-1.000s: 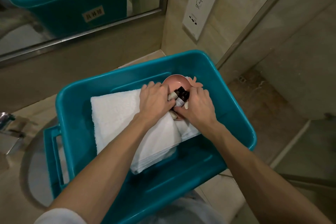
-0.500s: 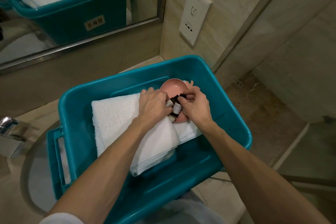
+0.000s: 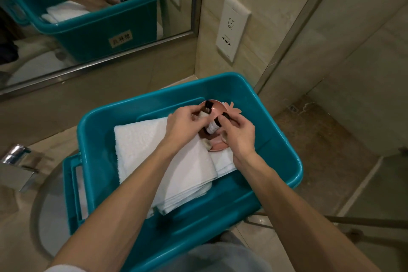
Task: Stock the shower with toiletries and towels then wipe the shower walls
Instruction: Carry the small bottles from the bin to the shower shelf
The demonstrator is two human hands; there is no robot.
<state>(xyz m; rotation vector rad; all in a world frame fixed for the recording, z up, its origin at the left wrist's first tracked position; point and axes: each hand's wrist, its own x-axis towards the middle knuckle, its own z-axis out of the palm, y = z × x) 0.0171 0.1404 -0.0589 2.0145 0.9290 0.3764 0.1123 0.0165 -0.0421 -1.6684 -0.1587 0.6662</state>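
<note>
Left hand [image 3: 184, 125] grips one bottle [image 3: 207, 108], right hand [image 3: 239, 136] a second bottle [image 3: 212, 127], over a pink dish [image 3: 217, 107]

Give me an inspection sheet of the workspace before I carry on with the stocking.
Surface: counter carries the teal bin, partly over the sink.
Job's things: folded white towels in the bin; pink dish at their right end.
Clutter: nothing seen.
Hands: left hand grips a dark-capped bottle; right hand pinches a labelled bottle.
Cables: nothing seen.
Surroundings: mirror, wall socket, faucet, glass partition.
</note>
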